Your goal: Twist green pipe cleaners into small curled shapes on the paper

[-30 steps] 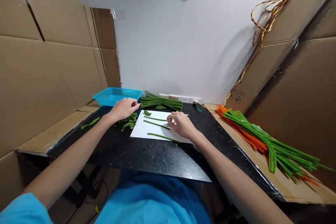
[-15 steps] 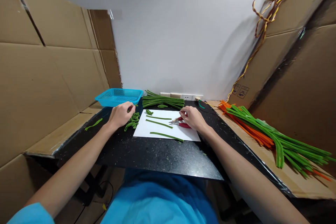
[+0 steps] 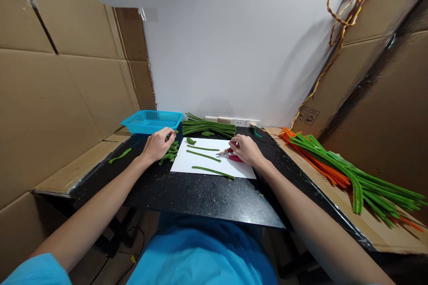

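My left hand is closed above a small heap of bent green pipe cleaner pieces. A bit of green pipe cleaner shows at its fingertips. My right hand is closed around the red handles of small pliers, whose open jaws point left over a white sheet of paper. Three straight green pipe cleaner lengths lie apart on the paper. A folded green piece rests at the sheet's upper left corner.
Behind the paper lies a bundle of dark green pipe cleaners. A blue plastic basket stands at the back left. One loose green piece lies far left. Bright green and orange bundles are on cardboard at right. Cardboard walls flank the black table.
The view has shifted slightly. My left hand has moved a little to the right, with the green bit at its fingertips. The right hand and the pliers stay in place.
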A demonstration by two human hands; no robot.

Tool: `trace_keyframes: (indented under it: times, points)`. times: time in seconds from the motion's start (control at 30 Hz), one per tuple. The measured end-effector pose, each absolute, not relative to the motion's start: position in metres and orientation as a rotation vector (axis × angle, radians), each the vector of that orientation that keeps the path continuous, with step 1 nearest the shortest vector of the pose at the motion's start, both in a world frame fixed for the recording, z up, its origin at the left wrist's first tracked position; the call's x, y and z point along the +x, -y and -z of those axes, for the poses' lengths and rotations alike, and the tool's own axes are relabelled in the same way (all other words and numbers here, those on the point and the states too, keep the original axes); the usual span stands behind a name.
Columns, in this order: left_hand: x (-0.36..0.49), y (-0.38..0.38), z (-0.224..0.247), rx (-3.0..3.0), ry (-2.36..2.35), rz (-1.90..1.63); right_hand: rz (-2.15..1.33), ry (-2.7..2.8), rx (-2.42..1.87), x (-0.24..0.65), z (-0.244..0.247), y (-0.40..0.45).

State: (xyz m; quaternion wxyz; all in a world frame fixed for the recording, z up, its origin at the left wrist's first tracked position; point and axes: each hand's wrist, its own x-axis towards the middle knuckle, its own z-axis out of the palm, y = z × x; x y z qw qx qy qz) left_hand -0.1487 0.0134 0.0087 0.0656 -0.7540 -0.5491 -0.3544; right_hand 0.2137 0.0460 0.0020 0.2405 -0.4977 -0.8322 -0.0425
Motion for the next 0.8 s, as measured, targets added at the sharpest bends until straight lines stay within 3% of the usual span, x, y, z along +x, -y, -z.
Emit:
trace_keyframes:
  times: [0.8]
  points:
    - [-0.135, -0.012, -0.003, -2.386, 1.600, 1.113, 0.073, 2.295, -1.353, 0.209, 0.001, -0.043]
